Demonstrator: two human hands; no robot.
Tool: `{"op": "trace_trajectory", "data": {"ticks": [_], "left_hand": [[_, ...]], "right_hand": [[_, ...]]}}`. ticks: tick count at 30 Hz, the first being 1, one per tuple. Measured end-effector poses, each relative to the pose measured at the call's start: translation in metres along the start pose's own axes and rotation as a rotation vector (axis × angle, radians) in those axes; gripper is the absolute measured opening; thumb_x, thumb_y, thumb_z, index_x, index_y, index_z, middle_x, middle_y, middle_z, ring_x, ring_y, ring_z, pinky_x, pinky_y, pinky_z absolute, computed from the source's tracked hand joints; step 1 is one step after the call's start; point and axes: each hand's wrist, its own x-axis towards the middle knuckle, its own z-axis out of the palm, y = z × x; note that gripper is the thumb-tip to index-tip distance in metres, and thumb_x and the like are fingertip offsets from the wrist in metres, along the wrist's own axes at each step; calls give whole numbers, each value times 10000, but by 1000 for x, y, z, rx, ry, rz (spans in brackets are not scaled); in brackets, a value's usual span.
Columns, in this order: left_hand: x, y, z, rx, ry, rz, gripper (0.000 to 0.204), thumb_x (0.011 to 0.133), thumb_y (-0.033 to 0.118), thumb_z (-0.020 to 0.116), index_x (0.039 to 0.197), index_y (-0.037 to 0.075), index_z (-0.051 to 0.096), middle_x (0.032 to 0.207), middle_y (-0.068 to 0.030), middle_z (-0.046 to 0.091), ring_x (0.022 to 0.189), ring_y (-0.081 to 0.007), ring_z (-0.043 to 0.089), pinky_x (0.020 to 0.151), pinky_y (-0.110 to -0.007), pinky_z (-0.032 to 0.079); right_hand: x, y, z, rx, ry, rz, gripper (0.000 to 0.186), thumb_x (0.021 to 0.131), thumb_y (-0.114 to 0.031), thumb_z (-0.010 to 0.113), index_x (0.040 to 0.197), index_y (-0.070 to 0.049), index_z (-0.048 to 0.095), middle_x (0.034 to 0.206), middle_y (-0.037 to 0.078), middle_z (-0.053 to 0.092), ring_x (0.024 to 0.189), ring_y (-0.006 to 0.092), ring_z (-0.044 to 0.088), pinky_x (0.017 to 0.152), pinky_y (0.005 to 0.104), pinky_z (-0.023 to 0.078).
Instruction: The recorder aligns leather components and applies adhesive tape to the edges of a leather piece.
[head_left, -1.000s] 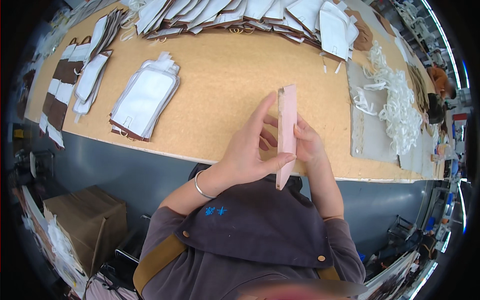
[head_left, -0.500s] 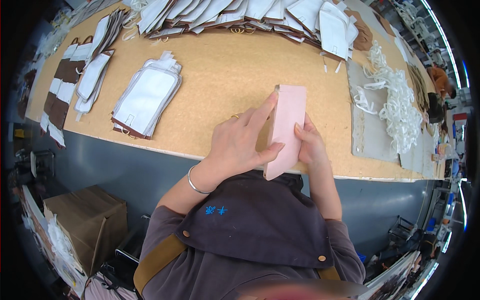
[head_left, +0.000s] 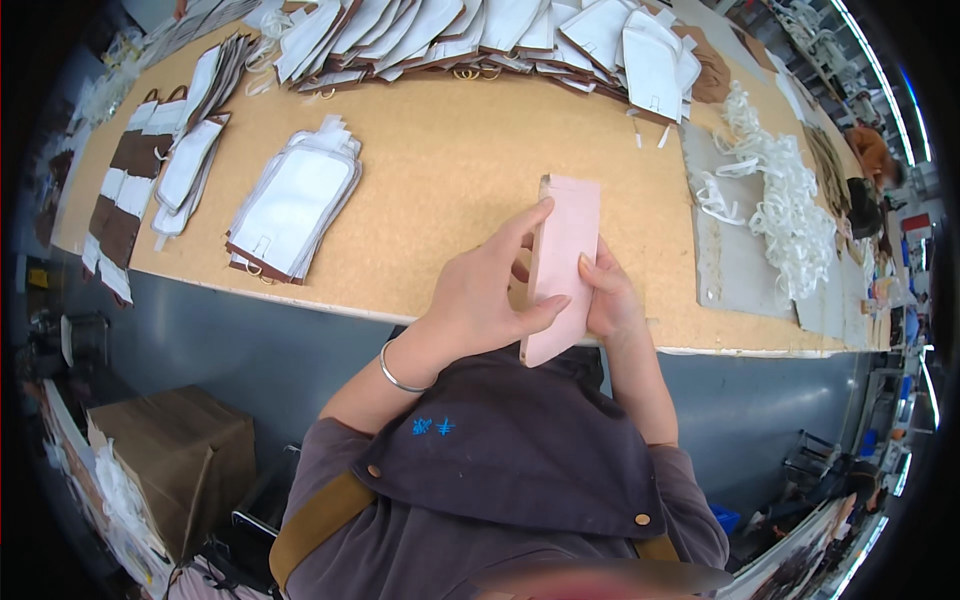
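Note:
A long, narrow, pale pink slab [head_left: 565,260] with a thin side edge is held tilted over the table's front edge, between both hands. What exactly it is I cannot make out. My left hand [head_left: 480,290], with a silver bangle at its wrist, grips its left side: the index fingertip touches the upper edge and the thumb rests on the lower front face. My right hand [head_left: 612,295] holds the right side, thumb on the front and the other fingers hidden behind. Left of my hands, a stack of white panels with brown backing [head_left: 290,205] lies on the table.
A dense row of white-and-brown panels [head_left: 480,35] runs along the back. At the left are more panels [head_left: 190,165] and brown-and-white strips [head_left: 128,190]. A heap of white ribbons [head_left: 785,215] lies on a grey board [head_left: 715,270] at the right. A brown carton [head_left: 170,460] stands lower left.
My hands and the pink slab have shifted slightly left and down in the picture. The left index finger is more bent, its tip still at the slab's upper edge.

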Motion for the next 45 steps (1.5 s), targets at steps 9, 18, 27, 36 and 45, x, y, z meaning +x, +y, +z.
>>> {"op": "trace_trajectory", "data": {"ticks": [9, 18, 27, 36, 45], "left_hand": [[80, -80, -31, 94, 504, -158, 435, 804, 290, 617, 1142, 39, 509, 1055, -132, 511, 779, -201, 581, 667, -306, 476], [134, -143, -19, -319, 598, -247, 245, 822, 97, 589, 1050, 17, 546, 896, -54, 521, 672, -83, 495, 573, -206, 423], [98, -139, -23, -263, 495, -229, 190, 764, -48, 548, 954, -34, 535, 813, -108, 495, 658, -141, 515, 562, -216, 426], [105, -129, -23, -379, 544, -240, 155, 784, -9, 547, 937, -29, 529, 839, -119, 497, 630, -145, 516, 549, -219, 430], [107, -135, -21, -181, 395, -122, 155, 831, -61, 522, 973, -4, 548, 831, -3, 479, 644, -50, 436, 558, -172, 373]], "right_hand": [[50, -48, -27, -1376, 389, 14, 408, 832, -251, 598, 1159, -19, 521, 1009, 110, 592, 774, 167, 580, 695, 287, 465], [135, -39, -51, -1039, 420, -298, 204, 814, -77, 610, 1009, -22, 584, 789, -3, 548, 647, 48, 475, 543, 166, 395], [104, -35, -56, -733, 446, -202, 167, 774, 68, 562, 939, 44, 550, 743, 63, 566, 615, 87, 518, 550, 205, 417], [109, -48, -51, -976, 324, -252, 148, 815, 29, 514, 960, 15, 486, 729, 62, 508, 532, 86, 466, 473, 202, 377], [113, -33, -49, -1008, 428, -230, 119, 772, -51, 627, 887, -31, 604, 643, 5, 554, 528, 48, 490, 479, 189, 396]]}}
